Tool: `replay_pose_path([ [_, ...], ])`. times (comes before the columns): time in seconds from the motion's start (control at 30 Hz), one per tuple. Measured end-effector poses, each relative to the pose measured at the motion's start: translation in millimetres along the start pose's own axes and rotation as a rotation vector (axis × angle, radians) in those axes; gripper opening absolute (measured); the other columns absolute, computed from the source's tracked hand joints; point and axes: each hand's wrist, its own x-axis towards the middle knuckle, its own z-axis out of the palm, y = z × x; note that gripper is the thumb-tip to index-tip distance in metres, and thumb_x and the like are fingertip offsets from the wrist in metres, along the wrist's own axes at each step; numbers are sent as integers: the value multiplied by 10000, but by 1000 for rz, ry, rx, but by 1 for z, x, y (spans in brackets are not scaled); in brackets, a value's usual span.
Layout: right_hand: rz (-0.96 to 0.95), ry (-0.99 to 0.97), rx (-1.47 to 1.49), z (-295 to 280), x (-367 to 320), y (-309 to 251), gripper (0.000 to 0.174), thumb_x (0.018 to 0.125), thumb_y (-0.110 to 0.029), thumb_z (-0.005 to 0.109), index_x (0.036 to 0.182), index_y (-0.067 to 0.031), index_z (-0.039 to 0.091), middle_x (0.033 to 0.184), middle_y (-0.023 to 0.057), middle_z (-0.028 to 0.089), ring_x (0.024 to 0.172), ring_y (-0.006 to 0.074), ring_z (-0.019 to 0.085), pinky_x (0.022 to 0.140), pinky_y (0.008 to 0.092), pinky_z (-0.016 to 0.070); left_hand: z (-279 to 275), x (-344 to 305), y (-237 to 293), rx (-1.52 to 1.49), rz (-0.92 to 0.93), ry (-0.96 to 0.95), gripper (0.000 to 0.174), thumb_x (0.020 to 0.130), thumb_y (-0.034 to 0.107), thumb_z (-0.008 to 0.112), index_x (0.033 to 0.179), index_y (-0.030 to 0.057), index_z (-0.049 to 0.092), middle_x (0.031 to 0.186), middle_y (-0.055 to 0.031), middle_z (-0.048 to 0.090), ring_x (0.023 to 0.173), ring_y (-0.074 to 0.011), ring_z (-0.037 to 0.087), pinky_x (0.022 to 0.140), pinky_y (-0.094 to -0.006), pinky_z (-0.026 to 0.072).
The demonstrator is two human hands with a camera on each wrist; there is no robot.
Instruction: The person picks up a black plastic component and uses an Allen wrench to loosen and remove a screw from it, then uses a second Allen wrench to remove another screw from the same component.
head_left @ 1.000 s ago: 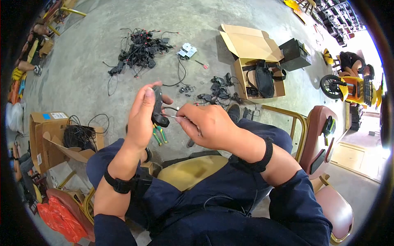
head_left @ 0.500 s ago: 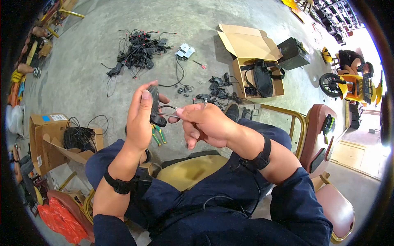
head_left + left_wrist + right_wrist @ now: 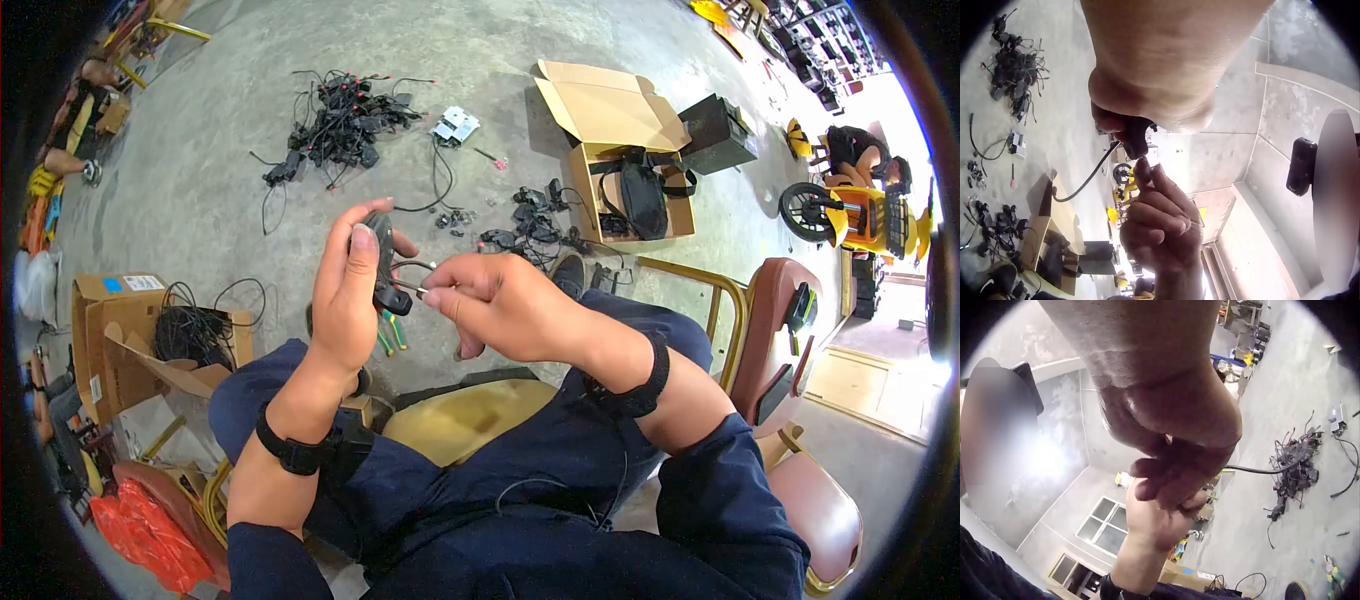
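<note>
My left hand [image 3: 343, 290] holds a narrow black plastic part [image 3: 388, 296] upright, thumb along its near side and fingers behind it. A black cable [image 3: 1088, 181] comes off the part and curves away. Between thumb and fingertips, my right hand [image 3: 515, 308] pinches a thin silver hex key [image 3: 408, 288], its shaft reaching to the lower end of the part. Most of the key is covered by the right fingers. Below the left hand, pliers with green and yellow handles [image 3: 394, 334] lie on the floor.
Ahead lies a tangled heap of black cabled parts [image 3: 345, 125], beside a silver-white box [image 3: 456, 125]. An open cardboard box [image 3: 683, 217] holds a black bag. Another carton [image 3: 92, 345] with cables stands left. Chairs [image 3: 770, 330] flank me; a person and yellow motorbike [image 3: 870, 222] are far right.
The right hand turned, its fingers spreading and the key's far end swinging up half a second ago, then closed in again at the part. The left hand kept its hold.
</note>
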Motion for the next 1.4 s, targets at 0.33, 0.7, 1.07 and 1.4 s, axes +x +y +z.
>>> replay_pose_path([
  [0.33, -681, 137, -1097, -14, -1, 12, 121, 837, -138, 564, 923, -56, 590, 569, 130, 568, 496, 273, 575, 448, 361, 434, -1, 9, -11, -60, -267, -67, 426, 963, 393, 341, 1176, 57, 495, 837, -70, 597, 675, -74, 493, 609, -205, 410],
  [0.7, 38, 39, 307, -17, 0, -11, 231, 900, -197, 518, 927, 27, 566, 494, 37, 477, 441, 166, 533, 468, 282, 448, 2, 10, -2, -358, -206, -62, 408, 918, 274, 305, 1181, 0, 456, 963, -161, 611, 769, -133, 541, 703, -257, 447],
  [1.07, 50, 9, 388, -13, 1, -12, 248, 906, -197, 519, 936, 42, 579, 452, 23, 428, 421, 167, 513, 454, 281, 435, -8, 11, -5, -473, -186, 39, 308, 892, 214, 459, 1088, -20, 495, 1007, -161, 566, 803, -165, 545, 724, -285, 451],
  [1.4, -17, 60, 346, -16, -3, -17, 266, 913, -220, 520, 940, 31, 603, 454, 14, 437, 406, 135, 503, 429, 243, 412, -3, 13, 12, -572, -130, 26, 441, 905, 141, 418, 1285, -59, 319, 1135, -243, 520, 1025, -315, 558, 899, -385, 448],
])
